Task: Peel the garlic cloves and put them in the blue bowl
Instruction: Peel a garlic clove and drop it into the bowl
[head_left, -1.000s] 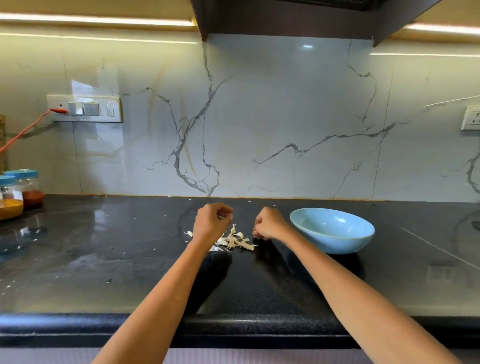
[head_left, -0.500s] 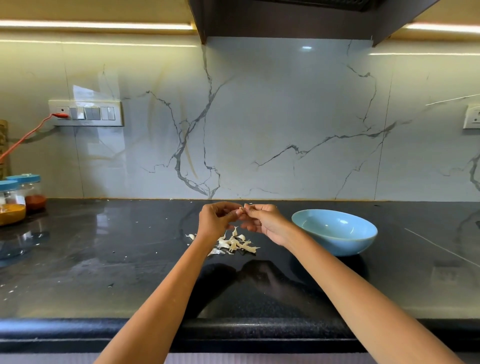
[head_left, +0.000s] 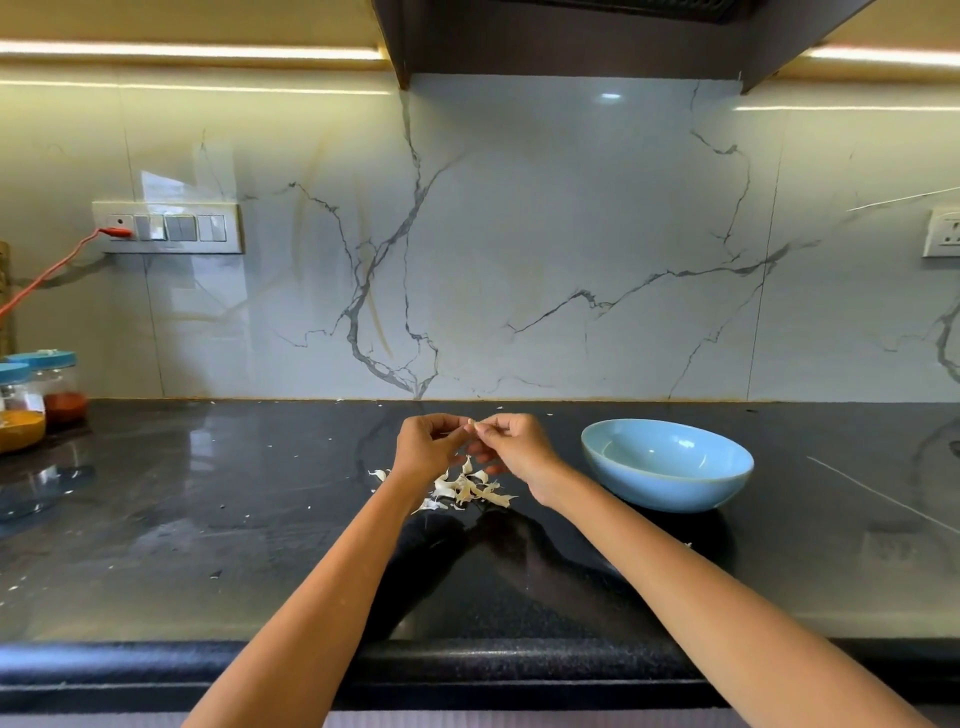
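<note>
Head view: left hand (head_left: 427, 446) and right hand (head_left: 511, 446) pinch one garlic clove (head_left: 471, 427) above peel heap (head_left: 467, 488); advisable: strip skin in small pulls, blue bowl (head_left: 666, 464) alongside.

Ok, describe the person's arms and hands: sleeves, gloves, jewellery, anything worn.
Both forearms are bare as far as the frame shows: no sleeves in view. The left hand and right hand wear no gloves; no watch, bracelet or ring is visible.
</note>
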